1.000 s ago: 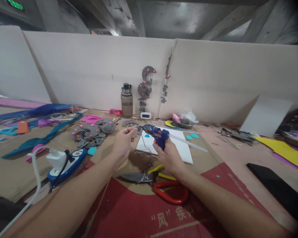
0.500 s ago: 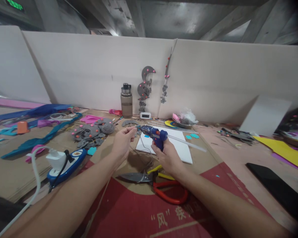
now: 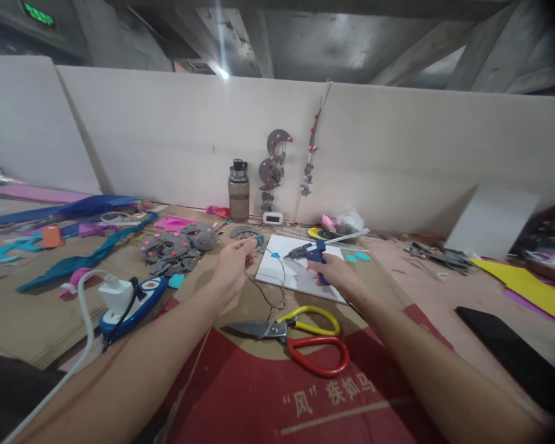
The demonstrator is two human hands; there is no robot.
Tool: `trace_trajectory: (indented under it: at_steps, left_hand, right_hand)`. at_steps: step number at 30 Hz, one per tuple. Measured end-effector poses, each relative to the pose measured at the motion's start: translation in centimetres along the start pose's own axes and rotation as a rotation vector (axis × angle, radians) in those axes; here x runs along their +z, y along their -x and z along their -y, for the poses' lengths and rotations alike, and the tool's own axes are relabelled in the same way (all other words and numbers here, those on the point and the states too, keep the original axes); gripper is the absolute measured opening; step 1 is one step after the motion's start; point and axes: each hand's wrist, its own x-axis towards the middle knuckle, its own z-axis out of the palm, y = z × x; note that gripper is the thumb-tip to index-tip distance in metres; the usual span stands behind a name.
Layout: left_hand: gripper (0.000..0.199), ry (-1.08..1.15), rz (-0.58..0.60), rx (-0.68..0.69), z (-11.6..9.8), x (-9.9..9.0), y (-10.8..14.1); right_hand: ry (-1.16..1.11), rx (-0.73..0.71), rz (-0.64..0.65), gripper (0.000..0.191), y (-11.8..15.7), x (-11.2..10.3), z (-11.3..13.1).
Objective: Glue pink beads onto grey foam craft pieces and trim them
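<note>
Near the middle, my left hand (image 3: 234, 265) pinches a small blue-teal piece (image 3: 259, 240) with a grey cord (image 3: 283, 277) trailing down from it. My right hand (image 3: 335, 271) is wrapped round the handle of a blue glue gun (image 3: 318, 251), its nozzle pointing left over a white sheet (image 3: 300, 280) and a clear glue stick out of its back. A small blue cutout (image 3: 275, 254) lies on the sheet. Below both hands, large scissors (image 3: 282, 330) with one yellow and one red handle lie open on the cardboard.
A bottle (image 3: 239, 194) and a small digital clock (image 3: 272, 218) stand by the white partition. Grey felt pieces (image 3: 173, 246) and a power strip (image 3: 134, 305) are left; a black phone (image 3: 509, 348) is right. Teal scraps (image 3: 358, 256) lie beside the sheet.
My right hand has drawn the glue gun right, away from my left hand, and tipped its nozzle down towards the sheet. The view has shifted slightly, showing more of the scissors.
</note>
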Motion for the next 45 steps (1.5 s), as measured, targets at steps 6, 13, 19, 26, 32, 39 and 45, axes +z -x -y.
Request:
trace_trajectory:
  at_steps: [6,13,19,26,32,39,45]
  left_hand:
    - [0.027,-0.151,0.107,0.124,-0.2,0.8,1.0]
    - [0.019,-0.517,0.112,0.368,-1.3,1.2,2.5]
    - [0.014,-0.571,0.043,0.471,-2.3,1.1,2.9]
    - [0.017,-0.353,0.126,0.253,-1.2,1.3,2.4]
    - [0.014,-0.322,0.183,0.217,-0.9,1.6,2.8]
    - [0.008,-0.284,0.191,0.200,-0.9,1.8,3.1]
    - [0.006,-0.321,0.223,0.200,-1.2,1.8,3.3]
  right_hand:
    - [0.452,-0.141,-0.291,0.017,-0.4,-1.3,-1.1]
    - [-0.114,-0.564,-0.151,0.023,2.3,2.3,3.7]
    - [-0.625,-0.282,0.095,0.048,3.0,6.7,6.3]
    - [-0.430,-0.438,-0.112,0.018,3.4,5.9,5.9]
    - [-0.329,-0.463,-0.217,0.016,3.6,5.1,5.7]
    - [-0.260,-0.456,-0.271,0.017,3.7,5.1,5.6]
    - [-0.243,-0.465,-0.299,0.016,3.8,5.1,5.6]
